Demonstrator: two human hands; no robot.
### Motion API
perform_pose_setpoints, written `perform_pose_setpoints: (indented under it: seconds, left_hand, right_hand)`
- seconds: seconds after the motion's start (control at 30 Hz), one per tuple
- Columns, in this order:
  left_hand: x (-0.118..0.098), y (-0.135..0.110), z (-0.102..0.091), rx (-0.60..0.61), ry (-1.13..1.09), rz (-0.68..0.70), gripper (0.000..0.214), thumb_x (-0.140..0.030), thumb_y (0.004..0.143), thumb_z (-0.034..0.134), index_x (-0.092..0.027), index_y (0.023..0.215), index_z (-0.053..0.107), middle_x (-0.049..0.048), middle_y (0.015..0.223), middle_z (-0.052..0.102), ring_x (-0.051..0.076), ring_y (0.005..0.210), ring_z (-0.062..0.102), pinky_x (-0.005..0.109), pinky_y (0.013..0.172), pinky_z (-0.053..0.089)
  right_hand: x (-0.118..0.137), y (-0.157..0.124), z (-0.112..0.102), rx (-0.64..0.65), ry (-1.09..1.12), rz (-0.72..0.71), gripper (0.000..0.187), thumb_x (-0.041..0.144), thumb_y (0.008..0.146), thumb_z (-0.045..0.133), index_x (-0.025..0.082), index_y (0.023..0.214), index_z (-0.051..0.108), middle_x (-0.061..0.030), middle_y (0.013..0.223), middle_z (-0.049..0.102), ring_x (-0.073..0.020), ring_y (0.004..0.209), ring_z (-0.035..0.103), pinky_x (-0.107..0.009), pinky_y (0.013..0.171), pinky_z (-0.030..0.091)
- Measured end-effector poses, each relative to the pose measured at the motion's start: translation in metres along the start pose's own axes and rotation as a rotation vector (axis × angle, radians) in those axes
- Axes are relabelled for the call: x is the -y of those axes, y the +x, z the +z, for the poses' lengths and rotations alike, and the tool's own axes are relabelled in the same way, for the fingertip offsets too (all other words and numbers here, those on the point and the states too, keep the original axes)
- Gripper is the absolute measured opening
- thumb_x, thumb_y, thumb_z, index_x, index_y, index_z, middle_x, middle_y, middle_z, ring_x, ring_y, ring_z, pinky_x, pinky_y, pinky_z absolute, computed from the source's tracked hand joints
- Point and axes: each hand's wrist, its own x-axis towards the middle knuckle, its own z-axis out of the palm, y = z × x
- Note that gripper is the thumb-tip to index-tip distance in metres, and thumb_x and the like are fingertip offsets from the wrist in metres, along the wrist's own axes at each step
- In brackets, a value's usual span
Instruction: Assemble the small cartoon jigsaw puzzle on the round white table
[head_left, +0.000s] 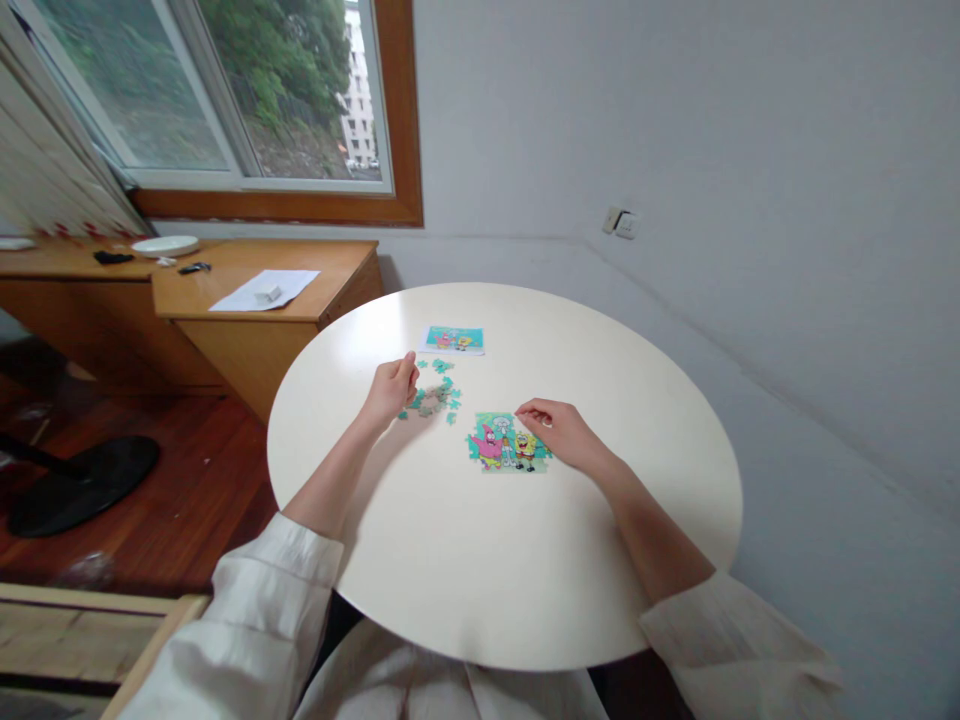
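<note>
A partly built cartoon jigsaw puzzle [504,442] lies near the middle of the round cream table [465,560]. My right hand [561,432] rests on its right edge, fingers pinched together at the puzzle's top right corner; whether a piece is in them I cannot make out. My left hand [391,390] hovers over a heap of loose teal puzzle pieces [435,396], fingers curled, thumb and fingertips close together. A small reference picture [452,340] of the same cartoon lies farther back on the table.
A wooden desk [255,310] stands to the left of the table under a window, with a sheet of paper [264,289], a white plate [165,245] and small dark items. A black round chair base [82,480] sits on the wooden floor. Grey walls close in on the right.
</note>
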Motion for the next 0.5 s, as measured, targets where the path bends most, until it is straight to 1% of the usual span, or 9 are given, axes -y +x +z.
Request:
perform_pose_setpoints:
  seconds: [0.07, 0.13, 0.2, 0.3, 0.37, 0.43, 0.5]
  left_hand:
    - [0.002, -0.001, -0.001, 0.0, 0.053, 0.04, 0.052, -0.057, 0.073, 0.052, -0.02, 0.046, 0.028, -0.0091, 0.037, 0.015, 0.004, 0.03, 0.015, 0.021, 0.036, 0.01]
    - [0.005, -0.001, -0.003, -0.033, 0.155, 0.116, 0.049, -0.05, 0.072, 0.055, -0.02, 0.045, 0.027, -0.0081, 0.039, 0.018, 0.004, 0.033, 0.017, 0.021, 0.037, 0.011]
    - [0.009, 0.0, -0.007, -0.042, 0.306, 0.181, 0.042, -0.042, 0.069, 0.057, -0.018, 0.043, 0.034, -0.0067, 0.039, 0.025, 0.006, 0.036, 0.023, 0.021, 0.039, 0.015]
    - [0.012, 0.001, -0.011, 0.042, 0.548, 0.221, 0.023, -0.03, 0.065, 0.059, -0.017, 0.048, 0.052, -0.0041, 0.042, 0.04, 0.008, 0.042, 0.033, 0.021, 0.042, 0.023]
    - [0.013, 0.001, -0.013, 0.104, 0.676, 0.253, 0.011, -0.025, 0.062, 0.059, -0.017, 0.055, 0.062, -0.0012, 0.05, 0.052, 0.01, 0.048, 0.041, 0.022, 0.046, 0.029]
    - [0.013, 0.001, -0.015, 0.155, 0.759, 0.269, 0.007, -0.023, 0.06, 0.062, -0.018, 0.061, 0.067, 0.0019, 0.063, 0.06, 0.012, 0.055, 0.047, 0.022, 0.052, 0.035]
    - [0.014, 0.002, -0.018, 0.198, 0.806, 0.251, 0.012, -0.024, 0.056, 0.066, -0.019, 0.066, 0.07, 0.0039, 0.072, 0.063, 0.015, 0.061, 0.051, 0.024, 0.058, 0.039]
  right_hand:
    - [0.0, 0.0, 0.0, 0.0, -0.004, 0.002, 0.024, 0.033, 0.076, 0.047, 0.016, 0.08, 0.063, -0.0031, 0.071, 0.063, -0.014, 0.066, 0.055, -0.027, 0.065, 0.042]
    - [0.0, 0.001, 0.0, 0.001, -0.004, 0.001, 0.024, 0.033, 0.076, 0.047, 0.016, 0.08, 0.063, -0.003, 0.071, 0.063, -0.0141, 0.066, 0.055, -0.027, 0.065, 0.042]
    - [0.001, 0.001, 0.0, -0.001, -0.004, -0.001, 0.024, 0.033, 0.076, 0.047, 0.016, 0.08, 0.064, -0.0029, 0.07, 0.063, -0.0141, 0.066, 0.055, -0.027, 0.065, 0.042]
    - [0.001, 0.001, 0.0, -0.005, -0.007, 0.002, 0.024, 0.033, 0.076, 0.047, 0.016, 0.08, 0.064, -0.0028, 0.071, 0.063, -0.0141, 0.066, 0.055, -0.027, 0.065, 0.042]
    - [0.002, 0.001, 0.0, -0.004, -0.007, 0.005, 0.024, 0.034, 0.076, 0.048, 0.016, 0.08, 0.064, -0.0029, 0.071, 0.063, -0.0141, 0.067, 0.055, -0.027, 0.066, 0.042]
    - [0.001, 0.001, 0.0, -0.002, -0.003, 0.006, 0.024, 0.034, 0.077, 0.048, 0.016, 0.08, 0.064, -0.0031, 0.072, 0.063, -0.0141, 0.067, 0.055, -0.027, 0.066, 0.042]
    - [0.001, 0.001, 0.0, 0.0, 0.0, 0.004, 0.024, 0.034, 0.077, 0.047, 0.016, 0.08, 0.063, -0.0033, 0.072, 0.063, -0.0142, 0.067, 0.055, -0.027, 0.066, 0.042]
